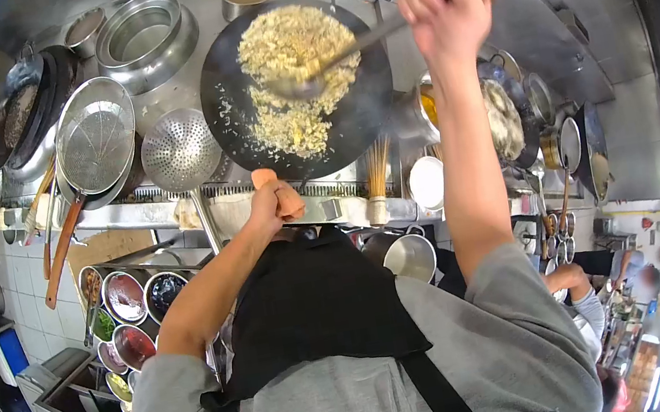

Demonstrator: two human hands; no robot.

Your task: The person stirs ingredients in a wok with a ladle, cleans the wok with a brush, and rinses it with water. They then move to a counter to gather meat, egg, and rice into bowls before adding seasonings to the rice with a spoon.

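A large black wok (223,55) holds fried rice with yellow bits of egg (294,35), heaped toward its far side, with loose grains along the left wall. My right hand (446,2), raised to the upper right, is closed around the handle of a ladle (369,36). The ladle's bowl is blurred and overlaps the middle of the rice. My left hand (267,205) grips a folded orange cloth (290,202) right at the wok's near rim. Whatever part of the wok lies under the cloth is hidden.
Left of the wok lie a perforated skimmer (181,149) and a wire strainer (95,131). A bamboo brush (377,174) stands at the near right. Bowls of sauces (125,296) sit lower left. Metal pots (410,256) are close by. Another person's arm (567,279) shows at right.
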